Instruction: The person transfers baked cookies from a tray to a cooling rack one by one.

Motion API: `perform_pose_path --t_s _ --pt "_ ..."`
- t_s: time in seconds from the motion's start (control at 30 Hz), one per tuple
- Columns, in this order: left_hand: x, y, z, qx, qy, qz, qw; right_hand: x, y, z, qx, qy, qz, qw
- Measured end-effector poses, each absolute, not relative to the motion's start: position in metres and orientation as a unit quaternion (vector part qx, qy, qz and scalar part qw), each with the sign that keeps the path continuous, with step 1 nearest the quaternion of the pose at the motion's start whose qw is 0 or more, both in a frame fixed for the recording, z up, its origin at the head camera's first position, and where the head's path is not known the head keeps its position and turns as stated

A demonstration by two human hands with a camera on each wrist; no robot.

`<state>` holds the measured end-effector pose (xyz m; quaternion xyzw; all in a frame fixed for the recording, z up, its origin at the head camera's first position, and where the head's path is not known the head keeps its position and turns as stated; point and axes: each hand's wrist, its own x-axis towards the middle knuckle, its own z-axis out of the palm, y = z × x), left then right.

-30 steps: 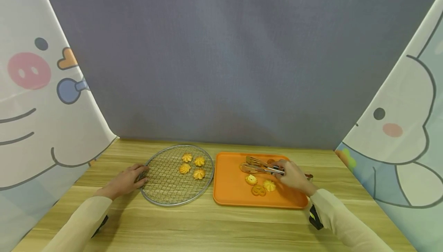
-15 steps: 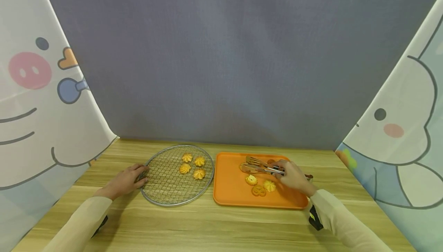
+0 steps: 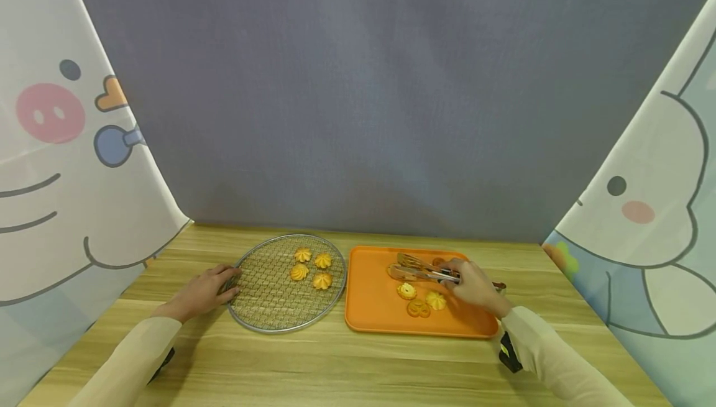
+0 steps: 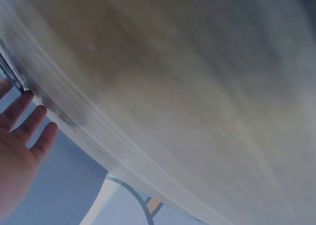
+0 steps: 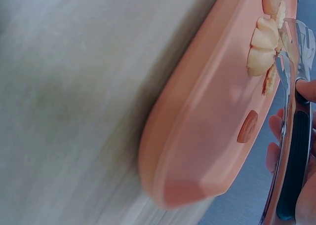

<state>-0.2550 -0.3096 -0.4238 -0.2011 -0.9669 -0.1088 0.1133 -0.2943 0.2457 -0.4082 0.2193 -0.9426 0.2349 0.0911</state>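
Observation:
My left hand (image 3: 202, 294) rests at the left rim of a round wire rack (image 3: 263, 304), its fingers spread and fairly straight in the left wrist view. Several piped golden cookies (image 3: 322, 281) sit on the rack's right half. On the right, my right hand (image 3: 472, 284) grips a pair of metal tongs (image 5: 295, 151) with dark handle grips. The tongs' slotted ends are apart over an orange tray (image 3: 369, 310), overlapping a round cookie in the head view. Nearer the front of the tray lie a pale-topped cookie (image 3: 406, 291), a pretzel-shaped cookie (image 3: 418, 308) and a yellow piped cookie (image 3: 436, 300).
Rack and tray stand side by side on a wood-grain table (image 3: 313, 366), a narrow gap between them. A grey cloth wall (image 3: 358, 115) closes off the back. Cartoon-printed panels (image 3: 50, 208) flank both sides. A brown cookie (image 5: 248, 127) lies on the tray.

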Motion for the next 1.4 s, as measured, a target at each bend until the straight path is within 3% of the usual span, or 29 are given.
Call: perform_pose_path --t_s 0.4,1.4 --pt "-0.2576 -0.3104 -0.4250 -0.221 -0.959 -0.104 0.144 -0.2950 0.2411 -0.4059 0.230 -0.939 0.237 0.096" --pt "-0.2579 -0.3110 -0.4263 -0.210 -0.964 -0.109 0.119 -0.2941 0.2386 -0.4056 0.241 -0.936 0.240 0.092"
